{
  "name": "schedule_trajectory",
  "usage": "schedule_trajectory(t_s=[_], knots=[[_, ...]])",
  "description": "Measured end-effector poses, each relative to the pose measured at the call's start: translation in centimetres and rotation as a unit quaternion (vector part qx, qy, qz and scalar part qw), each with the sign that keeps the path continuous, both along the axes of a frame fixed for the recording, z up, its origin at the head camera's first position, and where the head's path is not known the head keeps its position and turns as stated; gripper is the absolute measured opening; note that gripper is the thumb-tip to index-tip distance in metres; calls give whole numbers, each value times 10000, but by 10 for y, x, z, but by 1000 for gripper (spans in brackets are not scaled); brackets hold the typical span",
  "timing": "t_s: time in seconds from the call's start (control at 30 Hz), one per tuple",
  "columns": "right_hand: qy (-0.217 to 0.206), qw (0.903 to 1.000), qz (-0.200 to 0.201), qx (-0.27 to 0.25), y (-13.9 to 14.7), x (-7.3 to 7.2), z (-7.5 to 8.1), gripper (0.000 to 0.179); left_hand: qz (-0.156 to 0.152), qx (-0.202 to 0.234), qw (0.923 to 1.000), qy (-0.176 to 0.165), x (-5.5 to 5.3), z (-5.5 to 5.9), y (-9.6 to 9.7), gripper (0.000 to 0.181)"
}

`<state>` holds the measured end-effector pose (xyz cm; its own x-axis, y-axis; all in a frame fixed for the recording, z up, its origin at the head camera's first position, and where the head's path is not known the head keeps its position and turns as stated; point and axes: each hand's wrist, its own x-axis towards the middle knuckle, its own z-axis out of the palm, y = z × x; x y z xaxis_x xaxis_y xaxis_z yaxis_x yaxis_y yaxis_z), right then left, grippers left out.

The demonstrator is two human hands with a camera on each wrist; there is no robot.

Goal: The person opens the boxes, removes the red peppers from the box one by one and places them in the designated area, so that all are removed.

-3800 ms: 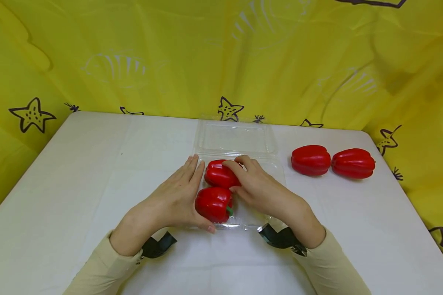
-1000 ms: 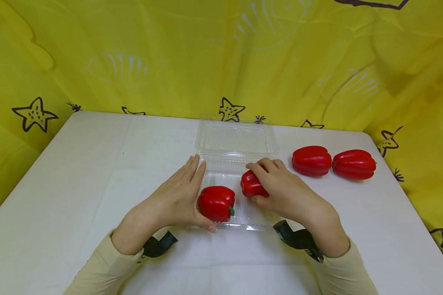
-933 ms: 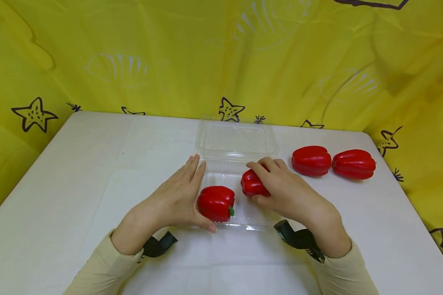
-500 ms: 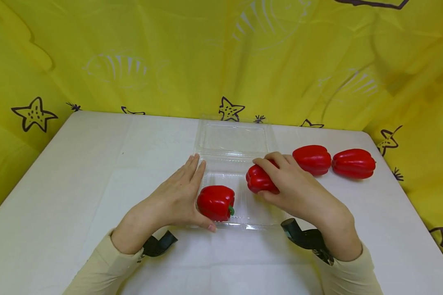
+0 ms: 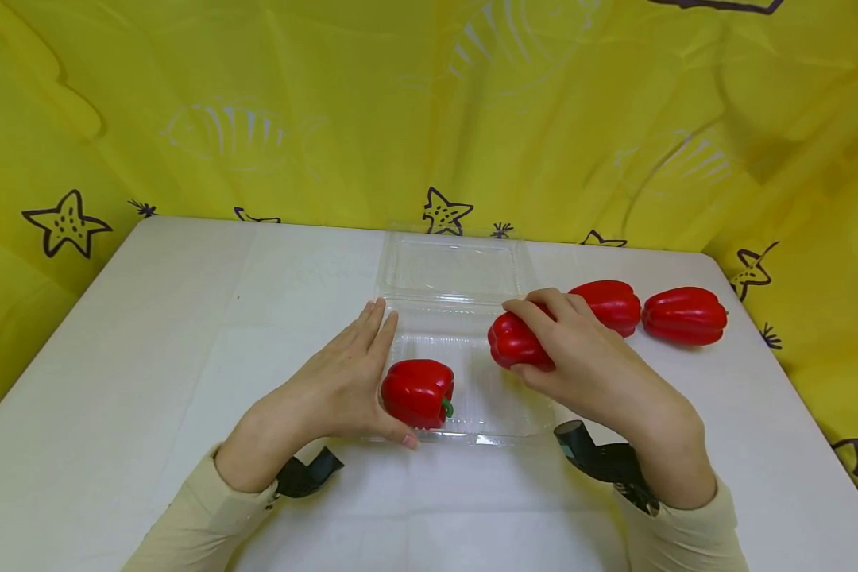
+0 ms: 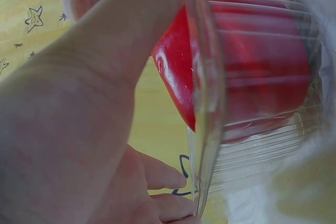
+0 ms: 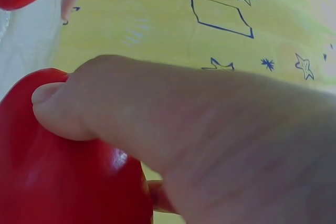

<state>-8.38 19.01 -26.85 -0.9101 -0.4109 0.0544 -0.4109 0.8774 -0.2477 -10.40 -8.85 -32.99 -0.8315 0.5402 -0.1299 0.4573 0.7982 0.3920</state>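
Note:
My right hand (image 5: 579, 349) grips a red bell pepper (image 5: 515, 342) above the right side of a clear plastic clamshell box (image 5: 472, 437). In the right wrist view the thumb (image 7: 79, 100) presses along that pepper's side. A second bell pepper (image 5: 418, 393), its green stem facing right, lies in the box's front left part. My left hand (image 5: 336, 381) rests along the box's left rim with fingers straight and thumb spread at the front. The left wrist view shows this pepper (image 6: 257, 61) through the ribbed clear wall, beside the hand (image 6: 89, 87).
Two more red bell peppers, one (image 5: 608, 306) partly behind my right hand and one (image 5: 685, 316) farther right, lie on the white table (image 5: 150, 357). The box's lid (image 5: 457, 266) lies folded back toward the yellow curtain (image 5: 329, 119) behind the table.
My right hand has carried its pepper from beside the left hand to the right side of the box and slightly back. The left hand and the pepper beside it stay nearly in place.

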Motion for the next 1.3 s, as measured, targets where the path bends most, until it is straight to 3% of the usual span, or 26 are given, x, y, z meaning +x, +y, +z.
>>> schedule_trajectory(t_s=[0.3,0.7,1.3], knots=[[68,9998,-185,3,8,3,6,68,-36,-9,10000,-1,0,1,-1,139],[208,9991,-355,122,23,12,3,66,-46,14,10000,-3,1,1,-1,139],[137,9990,-413,87,34,11,1,70,5,-3,10000,-5,0,1,0,138]])
